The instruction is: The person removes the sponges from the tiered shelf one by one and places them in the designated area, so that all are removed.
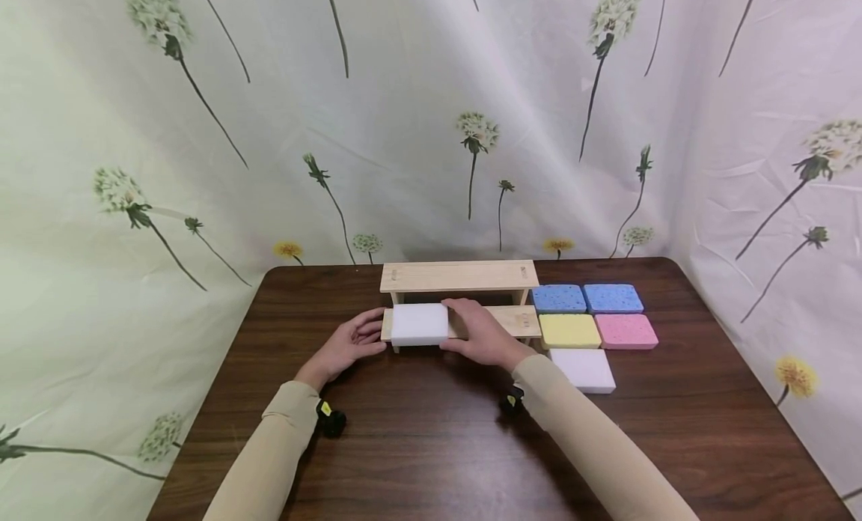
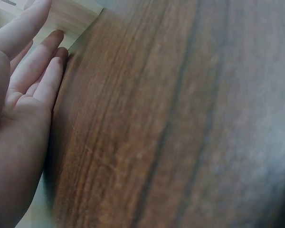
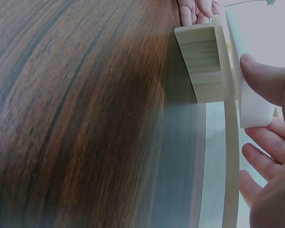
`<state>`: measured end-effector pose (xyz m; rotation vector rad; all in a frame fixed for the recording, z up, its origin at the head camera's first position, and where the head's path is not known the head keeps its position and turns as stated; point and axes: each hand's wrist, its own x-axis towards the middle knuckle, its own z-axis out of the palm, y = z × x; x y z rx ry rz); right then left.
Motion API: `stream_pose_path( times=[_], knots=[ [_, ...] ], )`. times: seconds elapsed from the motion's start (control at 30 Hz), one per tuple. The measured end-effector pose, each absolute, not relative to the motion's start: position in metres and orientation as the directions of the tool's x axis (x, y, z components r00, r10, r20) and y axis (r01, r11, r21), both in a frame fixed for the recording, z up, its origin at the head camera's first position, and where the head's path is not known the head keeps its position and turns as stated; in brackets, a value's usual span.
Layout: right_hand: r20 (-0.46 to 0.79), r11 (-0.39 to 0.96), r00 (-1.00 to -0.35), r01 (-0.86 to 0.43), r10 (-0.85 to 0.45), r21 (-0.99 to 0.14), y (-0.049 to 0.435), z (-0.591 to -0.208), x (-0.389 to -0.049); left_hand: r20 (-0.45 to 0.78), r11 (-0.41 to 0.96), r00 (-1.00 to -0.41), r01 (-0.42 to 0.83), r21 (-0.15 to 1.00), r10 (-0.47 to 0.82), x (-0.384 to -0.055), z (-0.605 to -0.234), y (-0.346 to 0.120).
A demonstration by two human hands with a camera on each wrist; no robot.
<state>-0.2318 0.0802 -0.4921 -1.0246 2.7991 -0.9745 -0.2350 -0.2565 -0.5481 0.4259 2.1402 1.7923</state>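
A white sponge [image 1: 420, 324] lies across the left part of the lower step of a two-tier light wooden stand [image 1: 459, 275]. My right hand [image 1: 486, 337] pinches the sponge's right end, the thumb on its front side and the index finger toward the back. In the right wrist view the white sponge [image 3: 254, 90] rests along the top of the step. At the step's left end is my left hand [image 1: 345, 349], its fingers loosely extended beside the wood and gripping nothing. The left wrist view shows that hand [image 2: 26, 109] low over the table, fingertips by the stand.
Right of the stand lie two blue sponges [image 1: 559, 299], a yellow sponge [image 1: 569, 331], a pink sponge [image 1: 627, 331] and another white sponge [image 1: 583, 370]. All are on the dark wooden table [image 1: 417, 446]. A flower-printed curtain [image 1: 417, 132] hangs behind.
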Motion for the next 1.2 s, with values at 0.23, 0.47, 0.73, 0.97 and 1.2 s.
stream_pose_path(
  times=[0.23,0.47,0.73,0.97,1.2],
  knots=[
    [0.176,0.597,-0.789,-0.571,-0.589,-0.564,0.091,-0.492,-0.228,-0.062,0.17,-0.907,0.011,0.985,0.417,-0.235,-0.548,-0.256],
    [0.202,0.595,-0.782,-0.59,-0.59,-0.546,0.1,-0.49,-0.226,-0.057,0.16,-0.906,0.012,0.987,0.419,-0.235,-0.547,-0.257],
    [0.209,0.592,-0.787,-0.584,-0.58,-0.556,0.115,-0.49,-0.221,-0.046,0.141,-0.907,0.015,0.99,0.42,-0.235,-0.55,-0.257],
    [0.198,0.614,-0.805,-0.563,-0.559,-0.553,0.13,-0.492,-0.217,-0.027,0.112,-0.903,0.023,0.993,0.428,-0.236,-0.551,-0.256],
    [0.205,0.616,-0.809,-0.56,-0.551,-0.554,0.14,-0.493,-0.215,-0.037,0.127,-0.907,0.018,0.992,0.419,-0.236,-0.55,-0.255]
  ],
)
